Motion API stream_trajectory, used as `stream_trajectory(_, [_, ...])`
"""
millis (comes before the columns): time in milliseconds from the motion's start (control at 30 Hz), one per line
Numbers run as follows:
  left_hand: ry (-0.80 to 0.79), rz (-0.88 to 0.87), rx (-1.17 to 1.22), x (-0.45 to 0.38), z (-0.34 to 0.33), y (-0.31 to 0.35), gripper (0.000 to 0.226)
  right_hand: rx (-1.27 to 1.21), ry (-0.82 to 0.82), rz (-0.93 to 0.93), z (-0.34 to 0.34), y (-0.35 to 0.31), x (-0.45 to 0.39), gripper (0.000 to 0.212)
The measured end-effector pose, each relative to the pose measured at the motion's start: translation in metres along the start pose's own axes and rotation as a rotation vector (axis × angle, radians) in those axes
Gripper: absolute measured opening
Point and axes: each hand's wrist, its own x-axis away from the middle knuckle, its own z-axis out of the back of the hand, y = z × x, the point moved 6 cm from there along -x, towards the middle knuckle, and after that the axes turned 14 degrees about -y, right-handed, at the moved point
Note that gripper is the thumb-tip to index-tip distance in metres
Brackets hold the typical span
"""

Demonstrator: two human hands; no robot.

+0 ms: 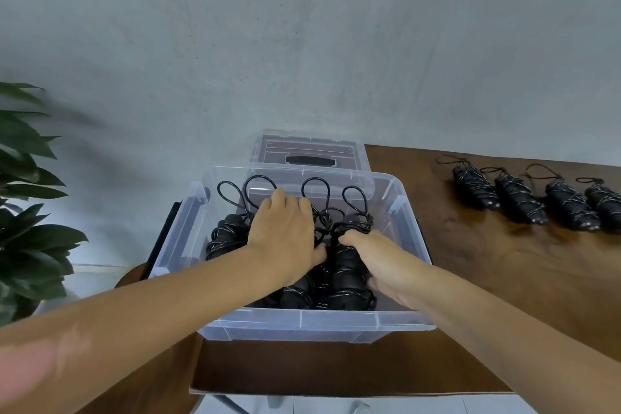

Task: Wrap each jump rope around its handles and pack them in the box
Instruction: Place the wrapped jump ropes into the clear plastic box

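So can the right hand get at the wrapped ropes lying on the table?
Probably yes: the right hand is in the box, and nothing stands between it and the wrapped ropes on the table.

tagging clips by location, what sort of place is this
Probably an indoor room at home or in a small workshop: a wooden table against a plain plastered wall, a potted plant at the left, and a clear plastic box of wrapped ropes. Nothing settles it more exactly.
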Motion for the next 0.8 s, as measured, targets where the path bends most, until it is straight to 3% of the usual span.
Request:
stream_trajectory(100, [0.001, 0.015, 0.014, -0.003, 0.001, -0.001, 0.076, 0.079, -0.026, 0.03, 0.0, -0.003, 0.003, 0.018])
stream_trajectory(400, [-0.028, 0.044, 0.017, -0.006, -0.001, -0.002, 0.074, 0.351, -0.014, 0.046, -0.01, -0.028, 0.004, 0.032])
stream_trajectory(633, [-0.007, 0.035, 0.113, -0.001, 0.005, -0.01, 0.046, 0.352, -0.075, 0.09, -0.016, -0.023, 0.007, 0.025])
stream_trajectory(800, [0.096, -0.029, 0.187, -0.006, 0.018, -0.012, 0.037, 0.541, -0.114, 0.106, -0.022, -0.03, 0.005, 0.042])
